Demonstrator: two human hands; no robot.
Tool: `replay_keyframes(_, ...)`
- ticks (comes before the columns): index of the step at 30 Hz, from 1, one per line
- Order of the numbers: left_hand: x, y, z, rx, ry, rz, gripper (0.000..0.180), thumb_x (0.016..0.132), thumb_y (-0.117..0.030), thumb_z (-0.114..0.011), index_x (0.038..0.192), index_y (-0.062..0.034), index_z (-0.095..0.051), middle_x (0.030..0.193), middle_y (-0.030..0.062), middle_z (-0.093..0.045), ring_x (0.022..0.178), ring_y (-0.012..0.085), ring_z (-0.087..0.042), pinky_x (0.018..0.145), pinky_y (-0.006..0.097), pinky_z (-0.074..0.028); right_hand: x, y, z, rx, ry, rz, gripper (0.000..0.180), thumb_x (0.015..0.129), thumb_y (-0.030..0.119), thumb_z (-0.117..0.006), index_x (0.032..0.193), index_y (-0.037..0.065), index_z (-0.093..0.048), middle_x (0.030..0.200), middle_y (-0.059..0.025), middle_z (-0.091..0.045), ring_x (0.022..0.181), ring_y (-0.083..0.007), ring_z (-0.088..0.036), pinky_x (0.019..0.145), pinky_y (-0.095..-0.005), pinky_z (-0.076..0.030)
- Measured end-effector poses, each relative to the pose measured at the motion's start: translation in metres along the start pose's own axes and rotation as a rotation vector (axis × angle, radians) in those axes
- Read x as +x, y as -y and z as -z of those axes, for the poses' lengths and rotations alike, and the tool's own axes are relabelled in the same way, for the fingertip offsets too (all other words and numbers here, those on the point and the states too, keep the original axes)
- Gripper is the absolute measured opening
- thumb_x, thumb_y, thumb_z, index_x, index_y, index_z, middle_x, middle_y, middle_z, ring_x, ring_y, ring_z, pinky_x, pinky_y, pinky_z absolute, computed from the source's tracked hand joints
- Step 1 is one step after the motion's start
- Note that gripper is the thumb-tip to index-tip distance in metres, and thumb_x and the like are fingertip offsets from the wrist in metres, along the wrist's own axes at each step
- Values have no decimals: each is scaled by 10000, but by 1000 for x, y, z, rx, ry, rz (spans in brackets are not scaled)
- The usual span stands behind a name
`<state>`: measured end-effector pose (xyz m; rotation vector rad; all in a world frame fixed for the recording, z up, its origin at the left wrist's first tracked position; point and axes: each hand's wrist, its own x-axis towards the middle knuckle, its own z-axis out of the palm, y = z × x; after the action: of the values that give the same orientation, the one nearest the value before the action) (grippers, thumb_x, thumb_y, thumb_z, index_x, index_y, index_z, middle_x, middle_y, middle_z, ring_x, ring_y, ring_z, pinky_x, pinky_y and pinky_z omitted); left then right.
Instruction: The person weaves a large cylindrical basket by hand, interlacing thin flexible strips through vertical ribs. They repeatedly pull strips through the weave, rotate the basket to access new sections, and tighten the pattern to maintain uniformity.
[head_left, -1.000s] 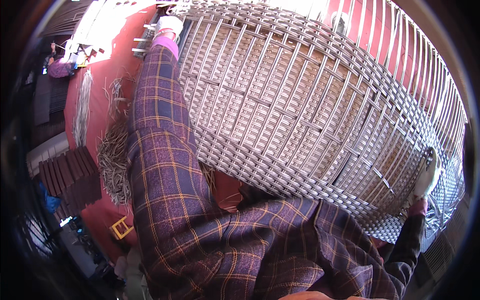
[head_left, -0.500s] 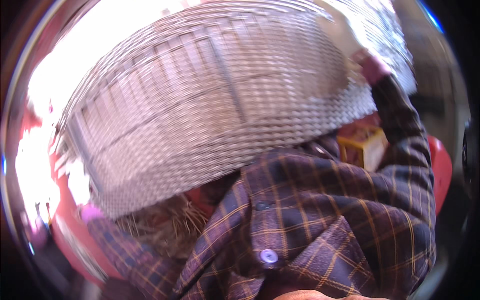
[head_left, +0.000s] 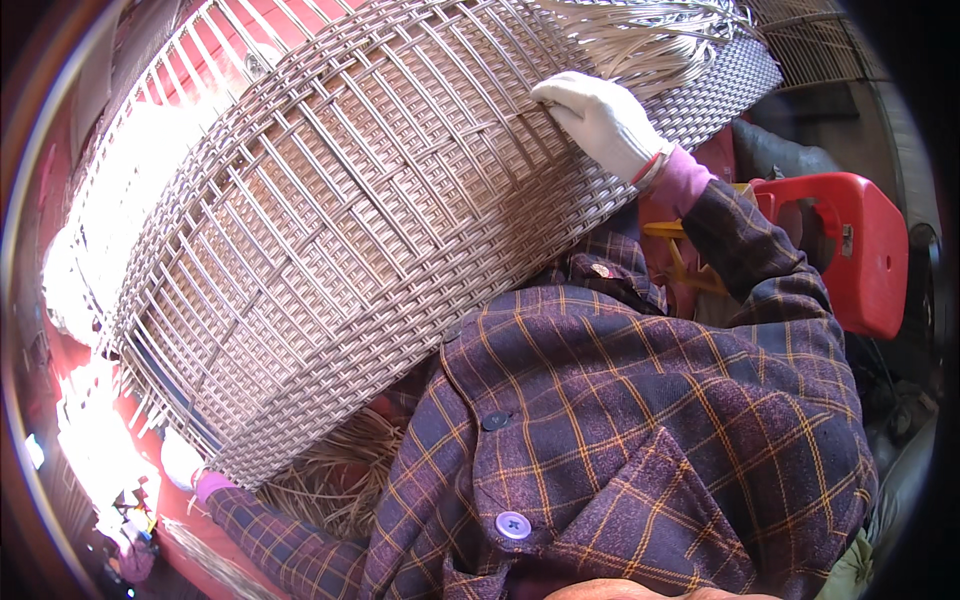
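A large curved wicker piece (head_left: 330,200), grey-brown, is tilted across the space in front of me. Its lower band is tightly woven; above that, bare ribs show. My right hand (head_left: 605,125), in a white glove, is over its upper right part, thumb and fingers pressed together on a thin wicker strand (head_left: 470,132) that crosses the ribs. At the lower left end of the wicker, my left hand (head_left: 180,460), also gloved in white, lies against the edge. Glare and the wicker hide its fingers.
A bundle of loose pale strands (head_left: 660,45) hangs over the far right of the wicker. More loose strands (head_left: 335,480) lie beneath it, near my left forearm. At the right are a red plastic stool (head_left: 868,255) and a yellow frame-like object (head_left: 690,262). Strong glare covers the left.
My right hand has come down and leftward from the upper right of the wicker, fingers now pressed together. The wicker, blurred before, is sharp and slightly shifted; more of the red stool shows.
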<state>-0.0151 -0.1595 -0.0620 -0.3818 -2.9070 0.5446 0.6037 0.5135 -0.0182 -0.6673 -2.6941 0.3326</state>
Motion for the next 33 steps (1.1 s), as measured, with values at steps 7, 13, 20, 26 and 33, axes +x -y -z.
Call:
replay_keyframes(7,-20,0,-15,5,34,27,598,1121,-505,-401,1240,-41,-759,1123,177,-795,969,373,-754,796,473,-575,-6,-10,3,-153,65,-26,288,933,91,-675,1217,93,-723,1076,-138,-717,999,-365,-715,848,-460,-588)
replay_keyframes(13,-16,-3,-27,5,20,37,676,1108,-568,-372,1116,-42,-796,1079,206,-788,970,436,-744,828,543,-564,-7,-19,1,-316,140,10,283,920,70,-656,1195,93,-720,1054,-147,-707,1014,-377,-703,857,-483,-582)
replay_keyframes(20,-10,2,-47,55,-74,13,669,1124,-532,-376,1004,-29,-801,934,209,-787,826,417,-756,706,535,-580,-4,-16,0,-365,63,158,248,859,58,-667,1105,90,-674,989,-121,-662,987,-347,-674,823,-446,-578)
replay_keyframes(26,0,14,-66,35,-90,70,595,1122,-524,-428,1031,-57,-786,883,166,-791,748,378,-755,626,498,-588,-75,10,23,-115,103,278,397,791,33,-747,1186,34,-719,1039,-129,-673,1109,-335,-647,899,-438,-562)
replay_keyframes(33,4,13,-66,56,-152,64,594,1114,-526,-448,1026,-47,-788,884,161,-794,740,370,-761,606,497,-589,-68,-33,16,-207,-188,-42,250,932,90,-708,1179,102,-744,996,-124,-717,900,-342,-713,764,-439,-584)
